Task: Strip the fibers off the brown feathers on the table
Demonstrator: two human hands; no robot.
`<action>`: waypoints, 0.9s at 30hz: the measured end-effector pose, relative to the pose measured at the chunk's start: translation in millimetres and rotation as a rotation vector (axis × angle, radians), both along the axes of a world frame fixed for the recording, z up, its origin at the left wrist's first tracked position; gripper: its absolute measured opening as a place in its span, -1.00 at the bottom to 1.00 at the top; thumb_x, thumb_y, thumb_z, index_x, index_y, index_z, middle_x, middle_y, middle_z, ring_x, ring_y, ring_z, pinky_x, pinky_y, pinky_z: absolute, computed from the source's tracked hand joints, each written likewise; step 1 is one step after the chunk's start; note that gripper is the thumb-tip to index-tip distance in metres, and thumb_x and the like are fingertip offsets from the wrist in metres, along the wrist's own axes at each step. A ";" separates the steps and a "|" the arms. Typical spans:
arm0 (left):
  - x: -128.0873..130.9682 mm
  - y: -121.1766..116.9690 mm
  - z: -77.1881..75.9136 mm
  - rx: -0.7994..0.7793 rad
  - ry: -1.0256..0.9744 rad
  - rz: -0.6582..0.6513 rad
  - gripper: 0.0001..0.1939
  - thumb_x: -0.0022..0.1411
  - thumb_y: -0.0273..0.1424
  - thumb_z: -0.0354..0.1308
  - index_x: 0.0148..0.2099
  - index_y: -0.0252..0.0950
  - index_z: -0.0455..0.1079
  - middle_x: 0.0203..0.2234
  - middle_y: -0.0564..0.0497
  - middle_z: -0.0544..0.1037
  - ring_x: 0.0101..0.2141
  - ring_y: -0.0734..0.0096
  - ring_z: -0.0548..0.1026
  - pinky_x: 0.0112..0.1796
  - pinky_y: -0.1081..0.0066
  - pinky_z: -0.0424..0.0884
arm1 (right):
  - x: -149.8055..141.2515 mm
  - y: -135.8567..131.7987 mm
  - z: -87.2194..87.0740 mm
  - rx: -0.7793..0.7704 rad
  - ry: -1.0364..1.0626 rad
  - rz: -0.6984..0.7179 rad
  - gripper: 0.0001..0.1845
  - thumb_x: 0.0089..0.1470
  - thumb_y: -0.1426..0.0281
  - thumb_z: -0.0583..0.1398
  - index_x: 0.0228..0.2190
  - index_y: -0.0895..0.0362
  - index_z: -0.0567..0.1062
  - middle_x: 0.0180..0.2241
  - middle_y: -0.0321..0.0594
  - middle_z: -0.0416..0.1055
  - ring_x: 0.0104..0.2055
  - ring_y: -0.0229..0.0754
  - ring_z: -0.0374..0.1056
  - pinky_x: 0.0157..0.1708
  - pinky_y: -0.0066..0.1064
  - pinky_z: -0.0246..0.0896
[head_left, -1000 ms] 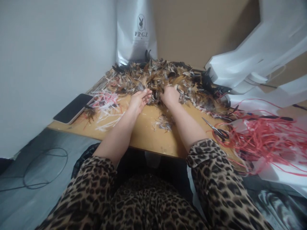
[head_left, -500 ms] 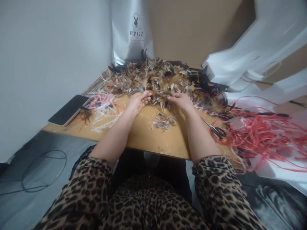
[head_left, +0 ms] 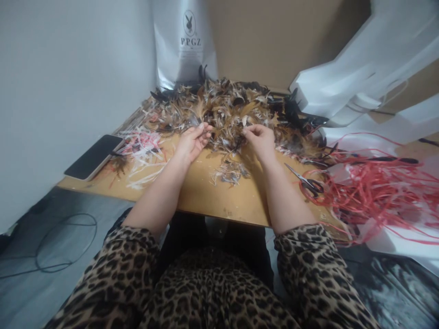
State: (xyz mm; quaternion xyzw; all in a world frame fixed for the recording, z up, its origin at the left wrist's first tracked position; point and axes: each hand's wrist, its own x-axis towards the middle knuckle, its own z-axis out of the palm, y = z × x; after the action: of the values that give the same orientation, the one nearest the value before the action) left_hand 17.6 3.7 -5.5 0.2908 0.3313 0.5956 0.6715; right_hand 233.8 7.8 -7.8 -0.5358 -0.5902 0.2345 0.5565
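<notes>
Many mottled brown feathers lie heaped on the yellow wooden tabletop; a sharp tug could scatter or snag them, being light and tangled. The left hand and right hand are apart at the heap's near edge, any pinched strand too small to tell. Black-handled metal scissors and snarled red plastic strings could catch the right forearm if it swings outward

The silver bag at the far side reads "PPGZ" in dark capitals, beneath an oval rabbit-head logo.
</notes>
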 end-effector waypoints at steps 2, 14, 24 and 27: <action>0.8 -0.3 -1.2 -0.001 0.010 -0.014 -0.88 0.20 -0.42 0.17 -0.21 -0.37 0.44 -0.38 0.00 0.59 -0.52 0.68 0.50 -0.51 0.68 0.38 | -10.0 -3.5 -2.6 0.001 -0.135 0.048 -0.83 -0.11 0.35 0.18 -0.48 0.18 0.53 -0.48 -0.26 0.46 -0.43 -0.26 0.30 -0.33 -0.39 0.21; 5.1 -7.1 3.5 0.037 0.130 -0.056 -0.88 0.13 -0.42 0.24 -0.29 -0.39 0.46 -0.30 -0.06 0.60 -0.49 0.66 0.51 -0.49 0.66 0.37 | -26.3 -10.3 -4.0 -0.129 -0.544 0.134 -0.84 -0.09 0.39 0.16 -0.47 0.17 0.54 -0.43 -0.20 0.46 -0.39 -0.23 0.28 -0.30 -0.40 0.16; 9.3 -9.6 -0.5 0.167 0.323 -0.120 -0.78 0.04 -0.36 0.31 -0.31 -0.44 0.48 -0.29 -0.16 0.61 -0.48 0.58 0.53 -0.49 0.63 0.38 | -17.2 -28.1 19.6 -0.117 -0.403 0.312 -0.86 -0.14 0.42 0.16 -0.47 0.20 0.51 -0.55 -0.29 0.41 -0.51 -0.32 0.21 -0.45 -0.48 0.07; 10.5 -8.1 -4.2 0.183 0.375 -0.125 -0.76 0.03 -0.34 0.32 -0.33 -0.45 0.48 -0.35 -0.17 0.61 -0.51 0.56 0.52 -0.52 0.61 0.38 | -15.8 -29.0 21.6 -0.088 -0.422 0.322 -0.83 -0.13 0.45 0.14 -0.46 0.20 0.52 -0.55 -0.29 0.41 -0.51 -0.33 0.19 -0.45 -0.48 0.06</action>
State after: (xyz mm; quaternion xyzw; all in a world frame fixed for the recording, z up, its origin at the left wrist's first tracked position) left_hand 28.0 -4.4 -9.7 0.4763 0.3762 0.5158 0.6046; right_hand 218.0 -21.1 13.8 -0.4957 -0.7599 0.2288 0.3529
